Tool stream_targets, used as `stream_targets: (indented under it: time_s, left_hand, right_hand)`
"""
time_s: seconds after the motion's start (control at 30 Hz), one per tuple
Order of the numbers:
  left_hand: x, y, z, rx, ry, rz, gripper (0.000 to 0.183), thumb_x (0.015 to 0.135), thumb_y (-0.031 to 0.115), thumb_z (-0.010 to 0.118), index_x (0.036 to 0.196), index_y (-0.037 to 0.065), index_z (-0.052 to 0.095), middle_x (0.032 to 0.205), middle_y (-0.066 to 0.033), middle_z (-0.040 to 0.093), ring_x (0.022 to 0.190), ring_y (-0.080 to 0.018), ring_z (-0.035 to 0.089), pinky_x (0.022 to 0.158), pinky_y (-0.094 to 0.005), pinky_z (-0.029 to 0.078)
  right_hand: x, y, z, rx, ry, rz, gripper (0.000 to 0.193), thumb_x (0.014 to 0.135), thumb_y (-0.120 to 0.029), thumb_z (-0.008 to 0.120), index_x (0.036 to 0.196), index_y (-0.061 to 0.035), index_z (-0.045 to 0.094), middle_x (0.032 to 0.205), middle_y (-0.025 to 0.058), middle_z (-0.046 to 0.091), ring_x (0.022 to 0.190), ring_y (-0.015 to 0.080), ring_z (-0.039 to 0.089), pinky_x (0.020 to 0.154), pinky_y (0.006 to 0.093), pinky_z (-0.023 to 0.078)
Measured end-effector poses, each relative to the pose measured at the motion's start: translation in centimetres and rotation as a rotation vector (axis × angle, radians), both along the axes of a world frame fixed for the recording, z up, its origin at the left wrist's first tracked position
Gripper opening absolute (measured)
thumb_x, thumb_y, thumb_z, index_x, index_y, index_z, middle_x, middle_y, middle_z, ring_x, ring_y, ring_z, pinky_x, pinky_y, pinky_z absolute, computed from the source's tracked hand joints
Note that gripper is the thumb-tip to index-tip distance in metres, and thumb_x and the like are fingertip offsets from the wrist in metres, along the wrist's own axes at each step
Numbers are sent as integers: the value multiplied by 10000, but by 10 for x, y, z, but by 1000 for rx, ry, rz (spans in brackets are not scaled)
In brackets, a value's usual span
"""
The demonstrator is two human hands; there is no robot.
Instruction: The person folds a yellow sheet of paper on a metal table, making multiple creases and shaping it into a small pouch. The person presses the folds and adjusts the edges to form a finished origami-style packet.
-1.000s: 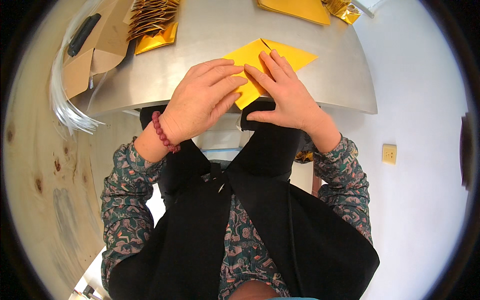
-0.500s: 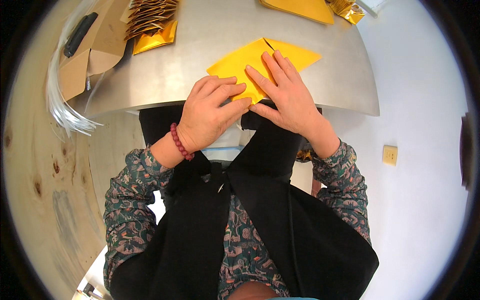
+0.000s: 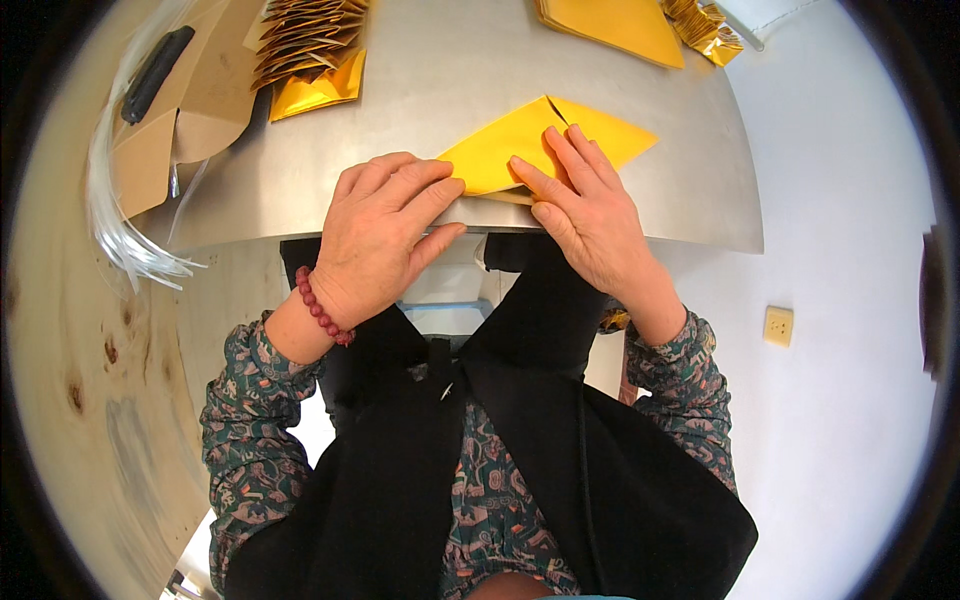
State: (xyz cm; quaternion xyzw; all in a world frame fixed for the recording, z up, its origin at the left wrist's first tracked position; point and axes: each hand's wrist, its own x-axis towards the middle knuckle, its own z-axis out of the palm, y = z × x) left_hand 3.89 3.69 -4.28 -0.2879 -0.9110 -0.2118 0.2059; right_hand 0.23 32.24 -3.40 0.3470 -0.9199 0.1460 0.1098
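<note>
A folded sheet of yellow paper [image 3: 500,150] lies at the near edge of the metal table [image 3: 280,170]. It has sloping sides and a short dark slit at its top. My right hand [image 3: 598,222] rests flat on the right part of the paper, fingers stretched out and thumb at the lower edge. At the paper's left end, my left hand [image 3: 375,230] touches the corner with its fingertips, its thumb held apart. A red bead bracelet [image 3: 320,308] circles the left wrist. Part of the paper is hidden under the right fingers.
Far left, a stack of pleated gold paper pieces [image 3: 310,40] stands by a cardboard box [image 3: 205,85] with a black object [image 3: 158,75]. White plastic strands [image 3: 110,200] hang over the table's edge. Yellow sheets [image 3: 620,25] and another gold folded bundle [image 3: 708,32] lie far right.
My left hand has slid left and toward me, from the paper's lower middle to its left corner. The bottom fold now lies straighter. My right hand has stayed on the paper.
</note>
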Motion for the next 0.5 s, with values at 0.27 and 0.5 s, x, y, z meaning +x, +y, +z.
stream_targets:
  time_s: [0.27, 0.5]
  left_hand:
    - [-1, -6, 7, 23, -54, 3, 475, 878, 258, 831, 1302, 89, 698, 1323, -46, 694, 1240, -290, 603, 1051, -429, 467]
    - [-4, -11, 9, 62, -111, -6, 549, 888, 255, 824, 1382, 90, 649, 1303, -50, 706, 1213, -292, 601, 1036, -433, 468]
  right_hand:
    - [3, -4, 6, -28, 2, -36, 413, 1018, -323, 698, 1411, -197, 712, 1524, 239, 582, 1464, 485, 481, 1222, 530, 417]
    - [-3, -5, 3, -337, -105, -126, 208, 989, -181, 762, 1157, -60, 739, 1369, 178, 720, 1399, 436, 600, 1151, 456, 500]
